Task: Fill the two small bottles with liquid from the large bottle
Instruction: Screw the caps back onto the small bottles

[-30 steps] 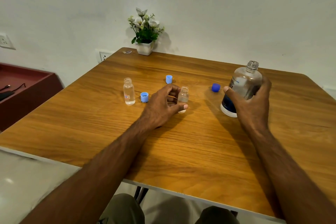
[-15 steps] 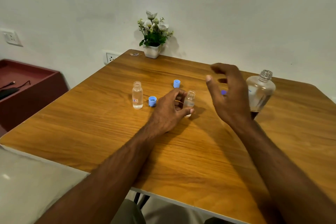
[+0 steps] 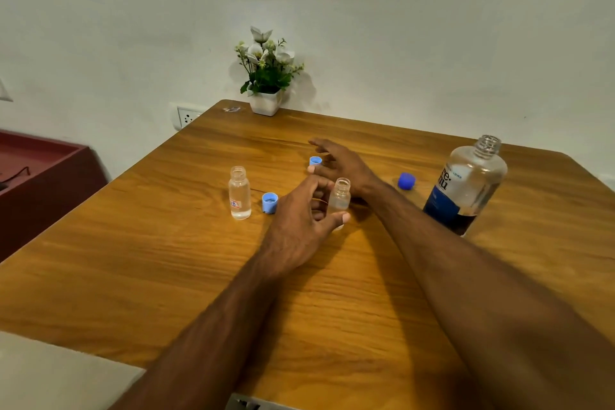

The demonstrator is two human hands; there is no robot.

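left hand (image 3: pixel 299 220) holds a small bottle (image 3: pixel 340 200) standing on the wooden table (image 3: pixel 166 243) | right hand (image 3: pixel 339 165) open, fingers spread, by a light blue cap (image 3: pixel 315 161) | other small bottle (image 3: pixel 239 193) stands alone, light blue cap (image 3: pixel 270 202) beside it | big bottle (image 3: pixel 466 186) open, far right, dark blue cap (image 3: pixel 406 181) near it

light blue caps (image 3: pixel 270 202), a dark blue cap (image 3: pixel 406 181), clear bottles (image 3: pixel 239 193), wood-grain table (image 3: pixel 166 243).

A home room: wooden table (image 3: pixel 166 260), potted flowers (image 3: pixel 266 76), wall socket (image 3: pixel 187 116)
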